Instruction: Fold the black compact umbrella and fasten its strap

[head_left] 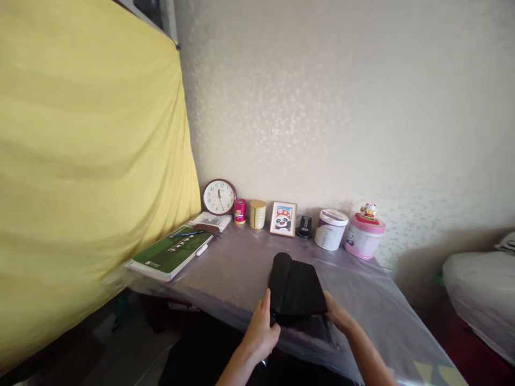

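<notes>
Black folded item (298, 287) sits lower centre at the bench (241, 268) edge, left fingers (266, 305) and right fingers (328, 303) closed on its sides; uneven grip could let it unfold or slip off.

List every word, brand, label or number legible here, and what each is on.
"12", "2", "4", "5", "6", "7", "8", "9", "10": clock; its other numbers are unclear.
Too small or blurred to read: lettering on the green book, pink can and white tub.
Black case: no writing visible.
</notes>
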Available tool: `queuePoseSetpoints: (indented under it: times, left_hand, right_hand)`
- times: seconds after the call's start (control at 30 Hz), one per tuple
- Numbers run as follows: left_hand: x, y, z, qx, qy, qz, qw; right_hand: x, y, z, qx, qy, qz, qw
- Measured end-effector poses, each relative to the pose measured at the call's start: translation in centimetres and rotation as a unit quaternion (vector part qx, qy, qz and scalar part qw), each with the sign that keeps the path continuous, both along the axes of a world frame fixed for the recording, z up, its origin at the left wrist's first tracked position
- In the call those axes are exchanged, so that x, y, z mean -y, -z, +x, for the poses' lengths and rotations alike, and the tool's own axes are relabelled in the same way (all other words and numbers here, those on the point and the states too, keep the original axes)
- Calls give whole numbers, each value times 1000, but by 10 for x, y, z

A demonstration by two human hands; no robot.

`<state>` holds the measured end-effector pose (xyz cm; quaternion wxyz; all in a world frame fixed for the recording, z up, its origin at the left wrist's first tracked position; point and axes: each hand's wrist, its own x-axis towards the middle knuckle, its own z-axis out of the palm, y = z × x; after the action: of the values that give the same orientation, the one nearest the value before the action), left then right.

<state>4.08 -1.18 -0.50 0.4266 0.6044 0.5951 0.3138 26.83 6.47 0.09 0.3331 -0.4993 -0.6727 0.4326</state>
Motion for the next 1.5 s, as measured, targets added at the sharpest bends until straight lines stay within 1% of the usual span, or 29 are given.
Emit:
queuePoseSetpoints:
  times: [0.07, 0.13, 0.17, 0.23, 0.3, 0.37, 0.4, 0.47, 0.5, 0.57, 0.63, 0.67, 0.73, 0.8, 0.9, 1.0, 1.07, 1.1, 1.23, 1.37, 1.43, 1.5]
  left_hand:
    - [0, -1, 0, -30, 4, 21, 999]
    - [-1, -2, 0, -47, 9, 37, 998]
    - [-1, -2, 0, -53, 10, 41, 998]
    - [-2, -2, 0, -60, 11, 46, 997]
    - [-2, -2, 0, -65, 11, 48, 997]
    - [-4, -1, 1, -72, 13, 46, 996]
    - [-4, 0, 1, -78, 13, 45, 996]
    - [-6, 1, 1, -92, 15, 48, 995]
    - [-6, 2, 1, -100, 16, 51, 994]
    - [-7, 3, 1, -114, 19, 59, 991]
    - [-6, 2, 1, -127, 21, 62, 990]
    - [-6, 1, 2, -133, 23, 60, 989]
    - [-5, -2, 3, -145, 26, 53, 988]
    - [-4, -5, 4, -158, 28, 47, 986]
    - [-2, -9, 7, -177, 27, 58, 982]
    - [-1, -11, 9, -207, 27, 58, 976]
    - [-2, -12, 10, -224, 30, 46, 973]
    - [-1, -12, 11, -231, 32, 41, 972]
    - [4, -14, 12, -254, 29, 39, 966]
    - [15, -21, 11, -275, 5, 56, 960]
    - [16, -26, 11, -287, 20, 79, 955]
    - [13, -28, 12, -294, 49, 94, 950]
  right_hand:
    - [-4, -9, 7, 49, 71, 70, 994]
    - [-6, -16, 10, 96, 149, 106, 978]
    - [-6, -20, 10, 120, 175, 115, 971]
    - [-4, -25, 7, 165, 193, 125, 959]
    - [-1, -29, 1, 202, 192, 133, 951]
    - [-1, -31, -4, 216, 193, 140, 947]
    - [-2, -31, -6, 209, 192, 140, 949]
    - [-5, -33, -12, 162, 177, 122, 963]
    - [-7, -35, -15, 121, 163, 105, 974]
    - [-11, -40, -25, 5, 124, 56, 991]
    - [-16, -48, -38, -107, 94, 10, 990]
    - [-19, -51, -47, -145, 85, -4, 986]
    - [-27, -54, -65, -181, 80, -10, 980]
    - [-36, -51, -82, -178, 82, 4, 981]
    - [-49, -38, -103, -135, 70, 22, 988]
    - [-58, -24, -113, -16, 64, 45, 997]
    - [-62, -19, -115, 53, 64, 52, 995]
    - [-63, -17, -114, 72, 60, 51, 994]
    - [-64, -19, -113, 98, 36, 51, 993]
    - [-57, -25, -117, 99, -26, 64, 993]
    - [-53, -27, -118, 108, -49, 84, 989]
    - [-49, -28, -119, 124, -57, 106, 985]
